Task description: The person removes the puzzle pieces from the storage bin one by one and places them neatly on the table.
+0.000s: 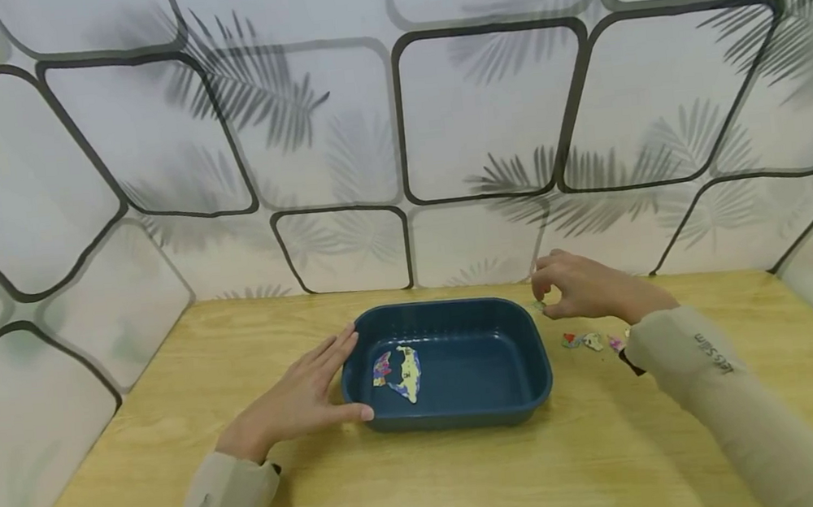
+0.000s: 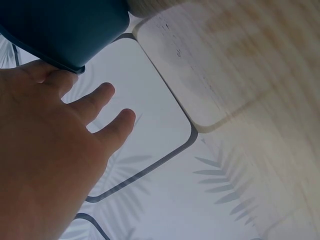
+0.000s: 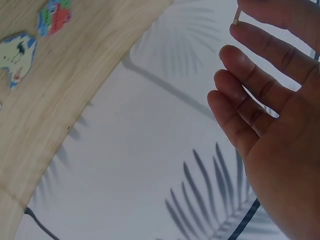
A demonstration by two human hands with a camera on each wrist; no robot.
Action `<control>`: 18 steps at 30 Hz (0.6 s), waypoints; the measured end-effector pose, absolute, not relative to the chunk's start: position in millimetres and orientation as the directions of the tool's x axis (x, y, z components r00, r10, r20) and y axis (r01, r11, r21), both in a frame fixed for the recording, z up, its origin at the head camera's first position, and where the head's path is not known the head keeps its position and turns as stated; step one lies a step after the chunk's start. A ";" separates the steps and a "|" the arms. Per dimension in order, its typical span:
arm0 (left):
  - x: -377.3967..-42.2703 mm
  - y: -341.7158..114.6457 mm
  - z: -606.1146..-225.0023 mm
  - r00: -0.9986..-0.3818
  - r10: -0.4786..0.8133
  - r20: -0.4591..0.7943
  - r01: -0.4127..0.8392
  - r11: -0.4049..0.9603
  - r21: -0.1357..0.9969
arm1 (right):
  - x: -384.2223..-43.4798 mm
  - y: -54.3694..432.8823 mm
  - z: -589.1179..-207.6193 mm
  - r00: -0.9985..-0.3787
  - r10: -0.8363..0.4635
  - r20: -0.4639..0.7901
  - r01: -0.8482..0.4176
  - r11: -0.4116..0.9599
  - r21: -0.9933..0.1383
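Note:
A dark blue plastic tub (image 1: 470,378) stands on the wooden table. My left hand (image 1: 303,398) rests against its left side, fingers fairly straight at the rim and thumb near the front corner; the left wrist view shows fingertips along the tub's edge. Inside lie a cream-and-purple puzzle piece (image 1: 408,376) and a pink-and-blue piece (image 1: 382,368). Beyond the tub's back right corner, my right hand (image 1: 586,285) pinches a small, thin puzzle piece (image 1: 537,304) between thumb and index finger. Its pale edge (image 3: 237,16) shows in the right wrist view; its face is hidden there.
Right of the tub, below my right wrist, lie a red-and-blue piece (image 1: 570,340), a cream piece (image 1: 593,342) and a pink piece (image 1: 617,343) partly covered by the sleeve. A patterned white backdrop (image 1: 486,238) rises along the table's back edge and both sides.

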State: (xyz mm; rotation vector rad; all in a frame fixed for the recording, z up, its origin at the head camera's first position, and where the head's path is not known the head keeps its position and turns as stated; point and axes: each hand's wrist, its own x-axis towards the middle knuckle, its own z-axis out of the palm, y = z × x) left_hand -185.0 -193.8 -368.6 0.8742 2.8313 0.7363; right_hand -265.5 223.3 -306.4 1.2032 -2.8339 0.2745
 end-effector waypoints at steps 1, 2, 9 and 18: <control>-185.1 -193.7 -368.0 -0.831 0.553 0.059 0.511 0.718 0.473 | -265.4 226.4 -306.2 -0.699 -0.706 0.115 -0.715 0.684 -0.145; -184.9 -193.6 -367.2 -0.830 0.554 0.061 0.513 0.717 0.473 | -265.4 228.9 -306.0 -0.702 -0.703 0.113 -0.712 0.687 -0.146; -184.5 -193.7 -367.3 -0.830 0.556 0.052 0.509 0.715 0.479 | -261.6 252.3 -309.3 -0.737 -0.671 0.087 -0.675 0.721 -0.159; -185.0 -193.5 -372.0 -0.841 0.540 0.032 0.483 0.723 0.495 | -259.3 285.7 -318.5 -0.779 -0.623 0.064 -0.624 0.763 -0.166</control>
